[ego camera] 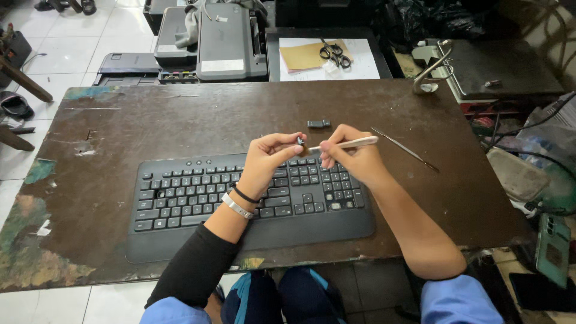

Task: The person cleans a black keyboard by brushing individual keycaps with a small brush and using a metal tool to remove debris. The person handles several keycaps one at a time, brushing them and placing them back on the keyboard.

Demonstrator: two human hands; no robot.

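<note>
we see a worn brown table [180,114] with a black keyboard [198,198] lying flat on it. our left hand [264,162] is bent up over the keys, and its finger and thumb pinch a tiny black key cap [300,141] tight. our right hand [354,159] is just beside it, curled around a thin white brush [351,143], and the brush tip touches the little cap. one more small black piece [318,124] lies on the table behind our hands. a thin metal tool [405,150] lies to the right. far back, scissors [335,54] rest on a white paper [360,63] in a black tray [273,57].
</note>
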